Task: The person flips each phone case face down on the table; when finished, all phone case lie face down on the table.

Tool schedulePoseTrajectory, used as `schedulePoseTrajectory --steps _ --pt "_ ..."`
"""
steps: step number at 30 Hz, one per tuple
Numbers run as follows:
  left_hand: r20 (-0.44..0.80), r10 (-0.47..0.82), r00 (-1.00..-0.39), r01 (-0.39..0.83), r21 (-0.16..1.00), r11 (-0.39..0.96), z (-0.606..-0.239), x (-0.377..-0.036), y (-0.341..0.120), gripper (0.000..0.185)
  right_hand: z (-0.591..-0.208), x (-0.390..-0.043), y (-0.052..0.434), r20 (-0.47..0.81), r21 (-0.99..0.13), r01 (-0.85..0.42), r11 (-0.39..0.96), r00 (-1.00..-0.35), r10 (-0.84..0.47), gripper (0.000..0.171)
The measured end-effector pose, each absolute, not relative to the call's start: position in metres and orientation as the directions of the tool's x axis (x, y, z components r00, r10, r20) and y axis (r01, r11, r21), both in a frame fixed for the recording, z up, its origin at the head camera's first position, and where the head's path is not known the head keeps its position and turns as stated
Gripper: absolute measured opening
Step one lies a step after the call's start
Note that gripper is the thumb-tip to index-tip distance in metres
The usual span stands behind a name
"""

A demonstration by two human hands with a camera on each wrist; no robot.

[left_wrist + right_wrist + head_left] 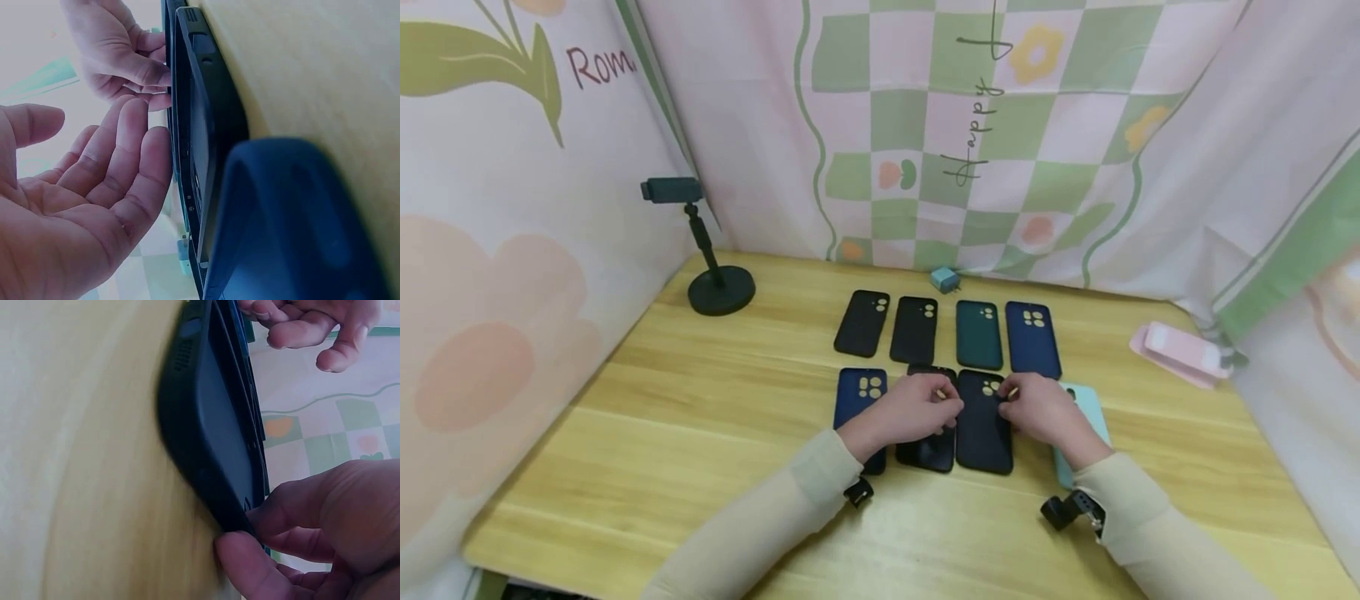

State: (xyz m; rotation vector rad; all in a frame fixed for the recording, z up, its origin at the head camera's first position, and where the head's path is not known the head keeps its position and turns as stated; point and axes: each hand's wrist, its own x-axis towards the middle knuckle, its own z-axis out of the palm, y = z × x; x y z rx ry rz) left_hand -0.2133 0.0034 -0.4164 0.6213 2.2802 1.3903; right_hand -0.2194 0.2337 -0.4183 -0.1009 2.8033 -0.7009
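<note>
Right grip [1041,408] pinching dark phone case [983,433] edge, left grip [917,410] open, fingertips touching it

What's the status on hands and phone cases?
Left hand open, fingers on dark case. Right hand pinches its edge. Black case and mint case crowd either side.

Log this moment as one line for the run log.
left hand: fingers touching glossy black phone case | right hand: pinching edge of matte black phone case | surface: wooden table
</note>
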Motion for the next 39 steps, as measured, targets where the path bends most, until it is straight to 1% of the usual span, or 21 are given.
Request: schedulePoseTrajectory --steps 4,8,12,15,17,20,23,25,27,34,36,39 --pt "-0.113 0.56 -0.821 0.152 0.902 0.404 -0.417 -0.212 0.004 0.022 -0.42 -0.218 0.235 -0.23 -0.491 0.014 0.871 -0.967 -0.114 0.025" --pt "-0.111 0.564 -0.818 0.152 0.904 0.399 -0.416 -0.211 0.003 0.019 -0.418 -0.216 0.238 -0.234 -0.537 0.034 0.843 -0.966 -0.11 0.025" --pt "-0.112 0.587 -0.802 0.187 0.886 0.424 -0.415 -0.209 0.004 0.018 -0.409 -0.213 0.242 -0.218 -0.596 0.046 0.802 -0.97 -0.107 0.027" --pt "-0.109 0.628 -0.771 0.24 0.863 0.444 -0.414 -0.206 0.005 0.024 -0.401 -0.211 0.244 -0.193 -0.613 0.038 0.789 -0.976 -0.103 0.028" --pt "-0.098 0.663 -0.742 0.272 0.86 0.432 -0.414 -0.204 0.006 0.027 -0.396 -0.209 0.244 -0.177 -0.613 0.029 0.79 -0.979 -0.101 0.028" --pt "-0.05 0.711 -0.701 0.353 0.842 0.408 -0.415 -0.202 0.008 0.029 -0.391 -0.206 0.243 -0.163 -0.606 0.021 0.796 -0.982 -0.099 0.029" --pt "0.006 0.731 -0.683 0.427 0.815 0.392 -0.417 -0.2 0.011 0.027 -0.389 -0.203 0.241 -0.153 -0.607 0.018 0.795 -0.984 -0.094 0.029" --pt "0.038 0.727 -0.686 0.459 0.797 0.391 -0.418 -0.199 0.012 0.024 -0.388 -0.202 0.24 -0.15 -0.61 0.02 0.792 -0.985 -0.091 0.029" --pt "0.051 0.714 -0.698 0.455 0.802 0.388 -0.418 -0.199 0.013 0.021 -0.387 -0.202 0.238 -0.138 -0.616 0.014 0.788 -0.986 -0.09 0.03" --pt "0.054 0.626 -0.778 0.363 0.851 0.378 -0.415 -0.195 0.014 0.016 -0.379 -0.199 0.236 -0.043 -0.637 -0.037 0.77 -0.996 -0.083 0.031" --pt "0.047 0.605 -0.795 0.336 0.864 0.374 -0.415 -0.195 0.015 0.016 -0.375 -0.197 0.233 -0.017 -0.648 -0.044 0.76 -0.997 -0.073 0.035" --pt "0.049 0.59 -0.806 0.327 0.868 0.375 -0.415 -0.195 0.016 0.016 -0.371 -0.195 0.227 0.01 -0.686 -0.063 0.724 -0.997 -0.078 0.044"
